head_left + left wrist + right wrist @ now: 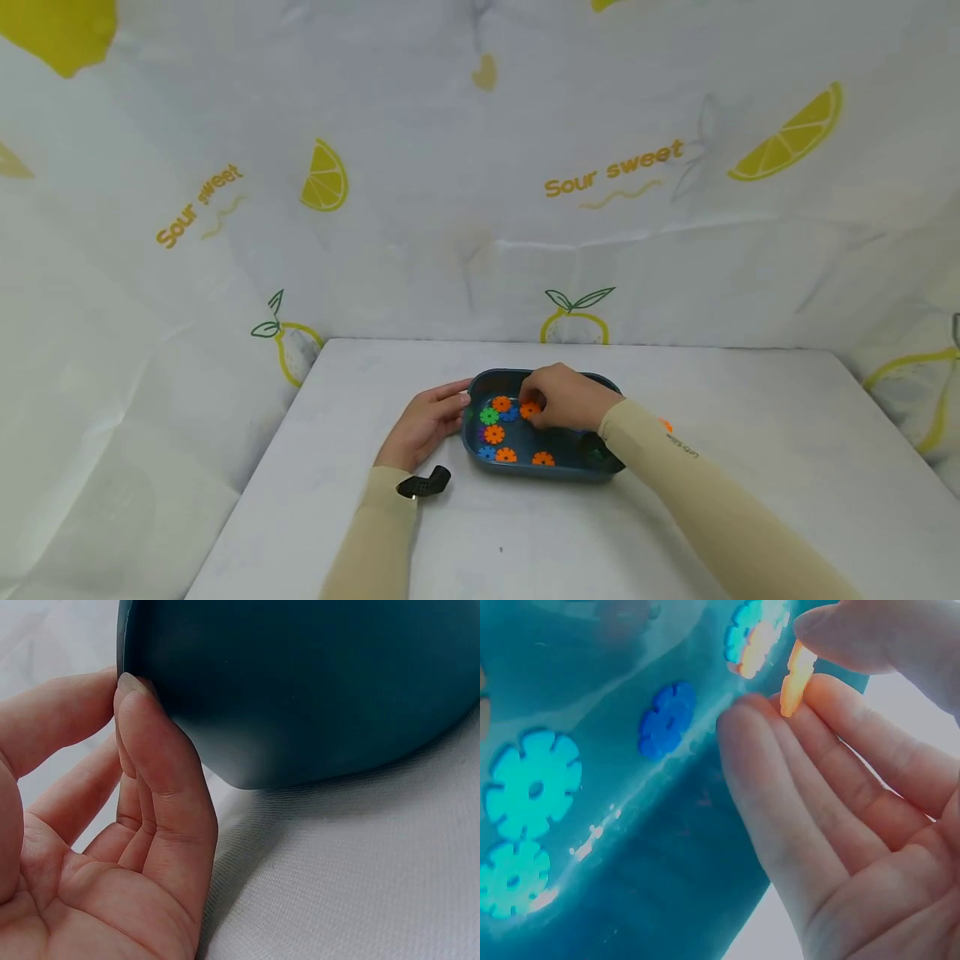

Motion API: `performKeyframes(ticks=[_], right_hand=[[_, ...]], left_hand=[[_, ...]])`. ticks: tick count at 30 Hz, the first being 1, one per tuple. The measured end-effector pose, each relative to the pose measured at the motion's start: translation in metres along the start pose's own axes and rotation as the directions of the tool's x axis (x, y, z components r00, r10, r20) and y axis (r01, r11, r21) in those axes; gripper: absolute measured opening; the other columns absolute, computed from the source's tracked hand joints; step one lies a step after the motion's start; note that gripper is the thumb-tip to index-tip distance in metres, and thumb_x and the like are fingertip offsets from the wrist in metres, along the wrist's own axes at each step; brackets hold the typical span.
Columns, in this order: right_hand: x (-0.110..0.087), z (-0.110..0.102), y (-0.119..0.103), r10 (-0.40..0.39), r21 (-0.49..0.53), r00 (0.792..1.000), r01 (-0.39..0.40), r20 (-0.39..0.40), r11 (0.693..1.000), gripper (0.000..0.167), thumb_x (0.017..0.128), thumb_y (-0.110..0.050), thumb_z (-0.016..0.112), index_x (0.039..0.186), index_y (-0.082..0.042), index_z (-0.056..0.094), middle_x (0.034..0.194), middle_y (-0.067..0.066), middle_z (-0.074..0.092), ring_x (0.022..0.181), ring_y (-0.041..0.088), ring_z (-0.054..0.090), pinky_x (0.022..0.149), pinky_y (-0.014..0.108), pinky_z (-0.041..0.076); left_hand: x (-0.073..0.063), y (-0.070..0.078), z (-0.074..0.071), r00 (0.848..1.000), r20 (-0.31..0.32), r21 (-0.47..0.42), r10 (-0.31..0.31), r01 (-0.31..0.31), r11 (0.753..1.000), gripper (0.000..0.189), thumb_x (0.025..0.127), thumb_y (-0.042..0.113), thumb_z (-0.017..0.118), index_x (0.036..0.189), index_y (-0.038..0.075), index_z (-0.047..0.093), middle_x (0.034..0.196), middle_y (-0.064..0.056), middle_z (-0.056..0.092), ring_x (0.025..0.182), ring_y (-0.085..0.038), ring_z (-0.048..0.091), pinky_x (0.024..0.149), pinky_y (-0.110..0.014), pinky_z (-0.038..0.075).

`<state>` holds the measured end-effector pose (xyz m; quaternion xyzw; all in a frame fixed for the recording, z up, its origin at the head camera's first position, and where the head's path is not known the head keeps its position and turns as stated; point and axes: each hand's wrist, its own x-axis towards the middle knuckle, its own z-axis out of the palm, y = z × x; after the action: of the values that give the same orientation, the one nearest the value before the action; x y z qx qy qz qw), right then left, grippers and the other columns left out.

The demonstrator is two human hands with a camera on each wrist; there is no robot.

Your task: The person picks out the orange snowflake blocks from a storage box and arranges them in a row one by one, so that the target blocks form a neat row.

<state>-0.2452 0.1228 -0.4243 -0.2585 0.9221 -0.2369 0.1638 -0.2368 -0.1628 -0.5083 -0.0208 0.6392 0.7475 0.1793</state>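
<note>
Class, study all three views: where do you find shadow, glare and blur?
Head: a soft shadow falls on the white tabletop below the right sleeve; left wrist: a pale, hazy sheen lights the tray's lower corner; right wrist: glare streaks the tray, the orange disc looks overexposed, and a reddish patch at top is blurred.

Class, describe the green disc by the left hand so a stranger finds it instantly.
Find the dark tray on the white table. Inside its left end, near the left hand, lies a notched disc: bright green, unlike the orange discs and blue disc beside it.
</note>
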Motion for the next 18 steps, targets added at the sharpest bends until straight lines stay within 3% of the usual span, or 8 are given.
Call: performKeyframes(ticks=[5, 11, 18], right_hand=[[-0.012, -0.005, 0.009, -0.016, 0.078, 0.999, 0.019, -0.036, 0.997, 0.024, 0.093, -0.015, 0.083, 0.116, -0.016, 0.078, 0.111, -0.005, 0.074, 0.096, 0.011, 0.067, 0.09, 0.034, 0.061], [-0.031, -0.014, 0.017, -0.055, 0.128, 0.994, 0.067, -0.096, 0.99, 0.021, 0.094, -0.015, 0.082, 0.115, -0.015, 0.079, 0.112, -0.004, 0.075, 0.094, 0.01, 0.07, 0.088, 0.031, 0.062], [-0.057, -0.024, 0.032, -0.045, 0.198, 0.983, 0.08, -0.176, 0.977, 0.027, 0.096, -0.016, 0.082, 0.122, -0.011, 0.079, 0.115, -0.002, 0.076, 0.098, 0.012, 0.073, 0.088, 0.027, 0.063]], left_hand=[[0.001, -0.001, 0.001, 1.0, 0.019, -0.01, 0.006, -0.006, 1.0, 0.045, 0.101, 0.028, 0.079, 0.143, 0.014, 0.071, 0.124, -0.005, 0.075, 0.092, -0.016, 0.064, 0.083, -0.024, 0.058], [-0.002, 0.001, 0.003, 1.0, -0.001, 0.003, -0.002, 0.002, 1.0, 0.045, 0.1, 0.029, 0.08, 0.142, 0.017, 0.072, 0.126, -0.005, 0.075, 0.095, -0.017, 0.064, 0.086, -0.025, 0.057], [-0.003, 0.001, 0.004, 1.0, 0.004, -0.001, 0.005, -0.005, 1.0, 0.046, 0.101, 0.029, 0.079, 0.144, 0.015, 0.071, 0.133, -0.006, 0.074, 0.099, -0.018, 0.066, 0.09, -0.026, 0.059]])
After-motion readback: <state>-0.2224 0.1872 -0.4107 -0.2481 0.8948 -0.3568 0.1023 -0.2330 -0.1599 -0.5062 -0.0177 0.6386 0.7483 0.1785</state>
